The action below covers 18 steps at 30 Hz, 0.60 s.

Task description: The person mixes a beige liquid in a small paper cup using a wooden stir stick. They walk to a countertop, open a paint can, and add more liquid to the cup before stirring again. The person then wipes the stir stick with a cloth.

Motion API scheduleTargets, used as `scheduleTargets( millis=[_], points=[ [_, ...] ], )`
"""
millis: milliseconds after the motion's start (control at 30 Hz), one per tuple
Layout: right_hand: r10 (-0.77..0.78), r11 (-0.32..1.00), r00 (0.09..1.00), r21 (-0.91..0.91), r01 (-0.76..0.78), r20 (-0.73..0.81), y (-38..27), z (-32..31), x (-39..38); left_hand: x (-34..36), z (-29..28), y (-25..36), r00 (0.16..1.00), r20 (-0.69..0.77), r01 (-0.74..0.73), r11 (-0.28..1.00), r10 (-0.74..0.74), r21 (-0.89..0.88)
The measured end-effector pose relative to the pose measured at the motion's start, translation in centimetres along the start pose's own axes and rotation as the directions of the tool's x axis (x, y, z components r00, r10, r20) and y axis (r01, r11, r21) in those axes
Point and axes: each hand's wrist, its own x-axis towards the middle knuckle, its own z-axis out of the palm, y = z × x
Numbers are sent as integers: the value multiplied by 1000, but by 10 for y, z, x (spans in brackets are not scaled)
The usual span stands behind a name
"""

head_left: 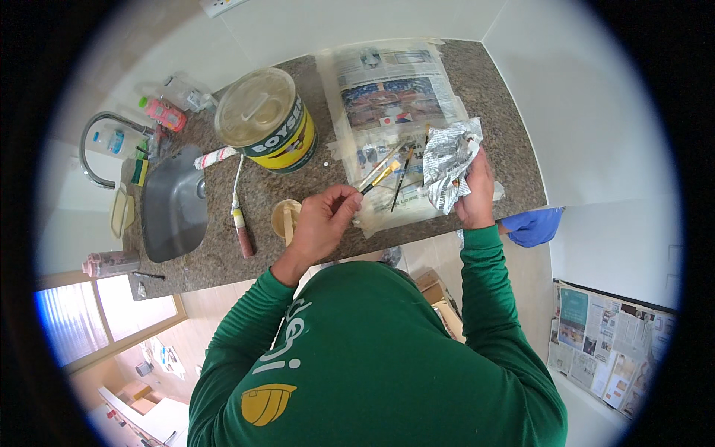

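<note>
My left hand (pixel 322 222) pinches the dark handle of a paintbrush (pixel 386 174) between thumb and fingers, its yellowish head pointing away to the right. Crumpled newspaper (pixel 450 160) is bunched in my right hand (pixel 478 192). Between the hands, a thin dark brush (pixel 402 181) and a pale slender brush (pixel 377 168) lie on newspaper sheets (pixel 395 71) taped to the counter. Just left of my left hand stands a small cup (pixel 277 221) with a flat stick in it.
A large lidded paint bucket (pixel 302 140) stands on the granite counter (pixel 223 264). Beside it lie a white-and-red roller (pixel 215 157) and a reddish-tipped roller (pixel 242 232). Farther left are a sink (pixel 175 212), a curved faucet (pixel 83 149) and bottles (pixel 164 114). A blue cloth (pixel 532 227) hangs past the right edge.
</note>
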Motion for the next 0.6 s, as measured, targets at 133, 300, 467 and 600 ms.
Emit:
scheduleTargets(
  millis=[133,300,467,600],
  points=[
    [106,990,993,84,-111,60,4,0,-5,0,11,21,996,-30,-89,996,88,-10],
    [118,988,993,101,-117,-3,18,24,-13,10,39,21,988,20,-154,977,152,145],
    [-90,975,964,-219,34,-251,30,43,-23,25,29,39,988,142,-114,933,68,341],
    [-226,890,946,-444,104,-232,28,49,-32,30,19,47,951,268,-261,862,153,434]
  ],
)
